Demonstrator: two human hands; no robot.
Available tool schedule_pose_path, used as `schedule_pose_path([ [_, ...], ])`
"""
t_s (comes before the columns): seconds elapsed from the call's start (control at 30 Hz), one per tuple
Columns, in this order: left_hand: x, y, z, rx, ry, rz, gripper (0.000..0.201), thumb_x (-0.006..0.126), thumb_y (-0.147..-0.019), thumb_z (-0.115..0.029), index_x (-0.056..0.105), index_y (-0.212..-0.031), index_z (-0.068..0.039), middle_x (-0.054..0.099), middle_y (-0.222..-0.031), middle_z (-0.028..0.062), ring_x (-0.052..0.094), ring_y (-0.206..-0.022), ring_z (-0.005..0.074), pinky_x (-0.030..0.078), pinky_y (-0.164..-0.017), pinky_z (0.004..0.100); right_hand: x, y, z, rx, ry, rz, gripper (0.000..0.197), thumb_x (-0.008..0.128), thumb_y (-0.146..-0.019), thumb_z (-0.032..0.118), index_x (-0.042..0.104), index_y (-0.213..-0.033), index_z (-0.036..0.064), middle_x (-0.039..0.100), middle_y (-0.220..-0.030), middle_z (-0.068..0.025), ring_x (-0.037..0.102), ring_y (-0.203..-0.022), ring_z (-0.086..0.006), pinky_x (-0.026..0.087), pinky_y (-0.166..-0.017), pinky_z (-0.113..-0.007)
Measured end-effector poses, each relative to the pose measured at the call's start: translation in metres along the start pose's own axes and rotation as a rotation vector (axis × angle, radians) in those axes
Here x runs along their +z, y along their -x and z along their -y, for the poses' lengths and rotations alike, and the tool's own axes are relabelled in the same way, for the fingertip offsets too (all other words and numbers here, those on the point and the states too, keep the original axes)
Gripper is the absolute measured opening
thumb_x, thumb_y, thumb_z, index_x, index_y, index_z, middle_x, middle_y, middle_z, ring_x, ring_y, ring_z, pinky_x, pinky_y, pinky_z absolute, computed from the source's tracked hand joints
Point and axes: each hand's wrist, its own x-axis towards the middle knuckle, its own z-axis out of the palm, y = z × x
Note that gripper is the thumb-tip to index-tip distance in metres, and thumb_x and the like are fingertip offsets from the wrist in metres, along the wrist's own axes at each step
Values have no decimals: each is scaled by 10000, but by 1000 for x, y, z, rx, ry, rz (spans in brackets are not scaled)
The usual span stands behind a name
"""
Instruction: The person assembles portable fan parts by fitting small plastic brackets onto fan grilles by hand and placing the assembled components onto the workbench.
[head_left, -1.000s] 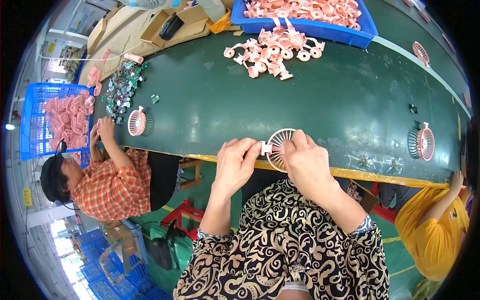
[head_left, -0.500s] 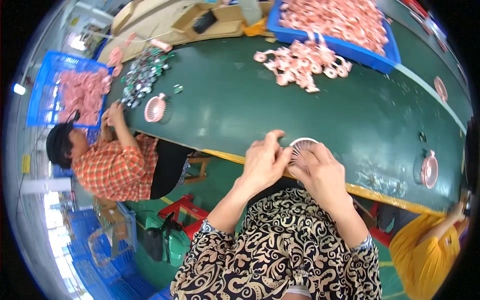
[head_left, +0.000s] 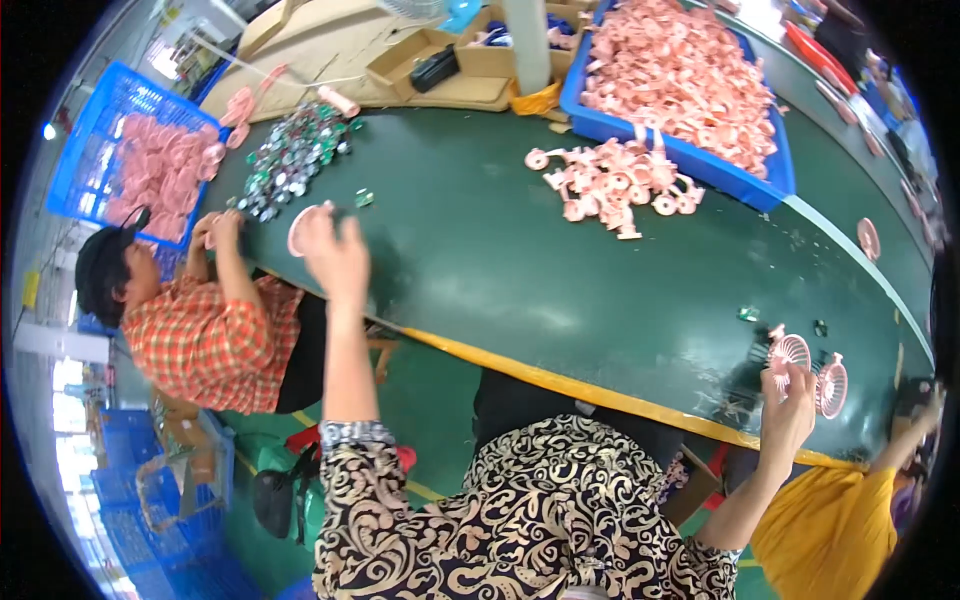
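Observation:
At the left of the green worktop, my left hand (head_left: pixel 338 262) reaches over a round pink ribbed fan guard (head_left: pixel 297 234). Its fingers look spread and hide most of the guard; whether they grip it is hard to see. Far to the right, my right hand (head_left: pixel 790 408) has its fingers closed on another pink fan guard (head_left: pixel 790 352), which is tilted up. Just right of that hand, a similar guard (head_left: pixel 831 386) stands on the worktop.
Loose pink parts (head_left: pixel 615 185) lie before a heaped blue tray (head_left: pixel 680 160). Small green and silver pieces (head_left: pixel 290 160) are piled at left, near a blue basket (head_left: pixel 70 165). A co-worker in a checked shirt (head_left: pixel 215 345) sits left; another in yellow (head_left: pixel 830 525) is at right.
My hands have moved apart from in front of me: the left to the guard at left, the right with its guard to beside the one at right. The view has shifted slightly.

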Motion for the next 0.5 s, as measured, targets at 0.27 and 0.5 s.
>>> schedule_pose_path([
  [0.27, 23, -16, 95, -308, -371, -23, 627, 717, -875, -229, 564, -1483, -213, 344, -1599, 304, 380, -1444, 495, 368, -1163, 567, 17, -61, 61, -170, -368, 127, 298, 761, -922, 164, 719, -1155, -16, 695, -1167, -184, 703, -841, -311, 552, -770, -402],
  [0.5, 11, -4, 96, -421, 63, 557, 332, 674, -820, -135, 775, -1131, -81, 644, -1229, 280, 604, -1213, 429, 485, -1024, 462, 99, -115, 125, -365, -648, 43, 399, 677, -947, 71, 635, -1343, 42, 663, -1322, -171, 707, -903, -333, 574, -827, -401],
])
